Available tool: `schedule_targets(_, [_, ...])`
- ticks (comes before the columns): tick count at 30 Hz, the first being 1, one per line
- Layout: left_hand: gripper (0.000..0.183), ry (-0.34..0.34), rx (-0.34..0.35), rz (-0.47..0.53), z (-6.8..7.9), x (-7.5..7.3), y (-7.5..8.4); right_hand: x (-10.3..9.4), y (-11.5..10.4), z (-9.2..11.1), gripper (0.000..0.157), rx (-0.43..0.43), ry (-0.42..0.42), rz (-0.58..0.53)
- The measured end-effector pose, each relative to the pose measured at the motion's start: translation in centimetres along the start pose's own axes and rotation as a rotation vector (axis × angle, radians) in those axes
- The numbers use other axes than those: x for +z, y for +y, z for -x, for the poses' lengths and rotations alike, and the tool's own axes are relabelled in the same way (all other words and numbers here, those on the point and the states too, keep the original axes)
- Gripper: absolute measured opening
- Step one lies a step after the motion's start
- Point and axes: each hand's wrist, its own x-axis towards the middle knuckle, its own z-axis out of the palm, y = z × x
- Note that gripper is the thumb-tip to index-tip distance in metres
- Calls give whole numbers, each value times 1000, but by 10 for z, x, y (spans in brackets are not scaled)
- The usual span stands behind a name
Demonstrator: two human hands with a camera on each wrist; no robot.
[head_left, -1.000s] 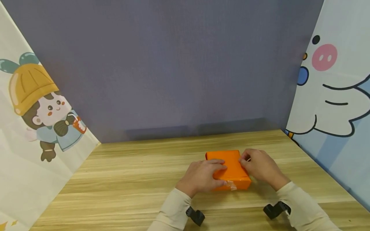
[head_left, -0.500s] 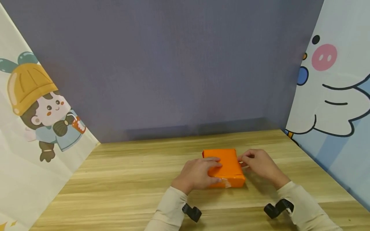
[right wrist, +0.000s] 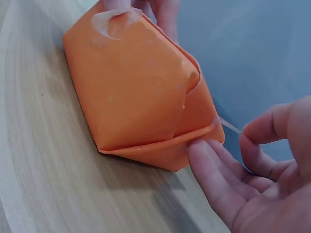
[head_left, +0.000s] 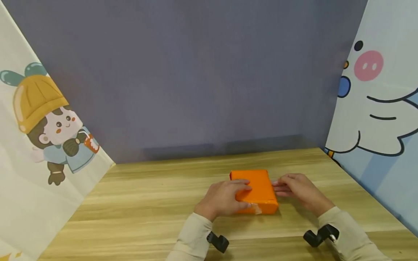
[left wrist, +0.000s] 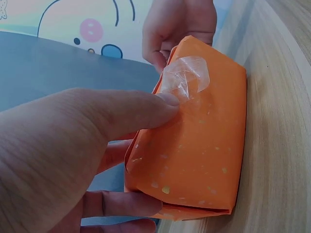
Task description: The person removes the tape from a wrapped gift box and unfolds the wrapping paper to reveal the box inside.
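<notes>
An orange paper-wrapped box (head_left: 261,183) lies on the table in the head view. My left hand (head_left: 223,197) grips it from the left, fingers over the top and thumb on the near end. That thumb presses beside a patch of clear tape (left wrist: 194,73), seen in the left wrist view. At the box's right side, my right hand (head_left: 302,192) pinches a thin clear strip of tape (right wrist: 230,124) between thumb and index finger. The strip runs to the box. Its other fingers (right wrist: 206,162) touch the folded end flap (right wrist: 165,150).
The wood-grain table (head_left: 147,210) extends left and in front of the box. A grey panel (head_left: 209,79) stands behind it. Cartoon-printed sheets flank both sides, one on the left (head_left: 29,174) and one on the right (head_left: 385,127). Each wrist carries a black camera mount (head_left: 218,242).
The box has shifted slightly left along with my left hand. My right hand has drawn away from the box's upper right edge, and its lower fingers have straightened toward the right side.
</notes>
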Motion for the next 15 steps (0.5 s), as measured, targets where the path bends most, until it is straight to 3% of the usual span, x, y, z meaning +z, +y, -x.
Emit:
schedule_targets(3, [50,1,-5,9,0,0,1,-6,3,-1,37,28,-39,-136])
schedule_targets(8, [50,-3,-6,24,0,-1,0,-20,8,-1,28,69,-20,-281])
schedule_targets(12, [50,-13,-8,39,1,-1,-2,-26,12,-2,28,70,-7,-266])
schedule_targets(15, [50,-16,-14,42,2,-1,-3,-27,14,-4,29,71,33,-181])
